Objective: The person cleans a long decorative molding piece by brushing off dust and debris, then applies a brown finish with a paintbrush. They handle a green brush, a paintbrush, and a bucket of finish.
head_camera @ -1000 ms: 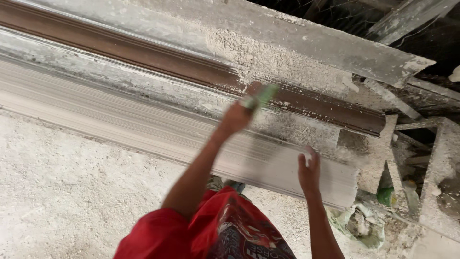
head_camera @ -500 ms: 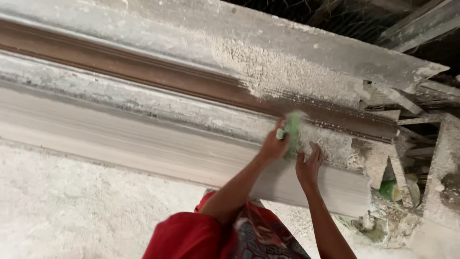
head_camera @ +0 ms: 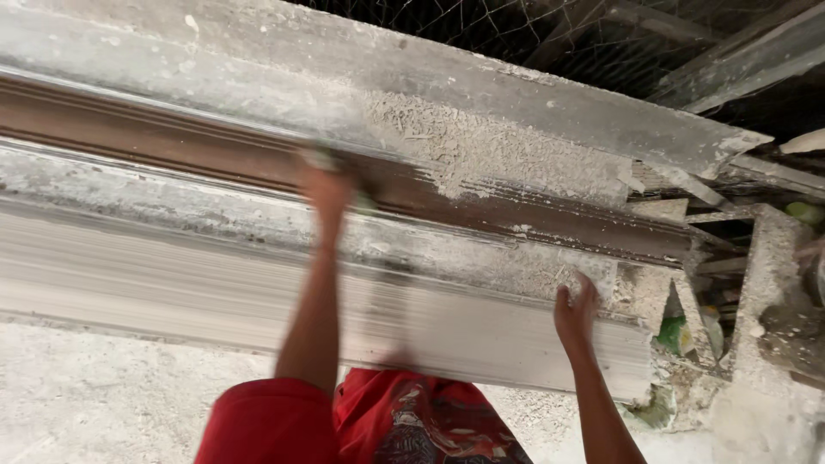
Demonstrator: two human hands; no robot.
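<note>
Both hands raised, left [head_camera: 329,185] blurred, right [head_camera: 574,311] curled.

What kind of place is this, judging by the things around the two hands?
Probably a plaster moulding workshop. A long white cornice casting lies beside a brown profiled mould, rough plaster crusts the boards, and the floor is white with dust.

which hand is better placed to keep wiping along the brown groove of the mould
Left, probably. The left hand already lies on the brown groove, gripping a blurred green thing. The right hand sits lower, pressed on the plaster-caked edge near the mould's end, empty, as if steadying.
</note>
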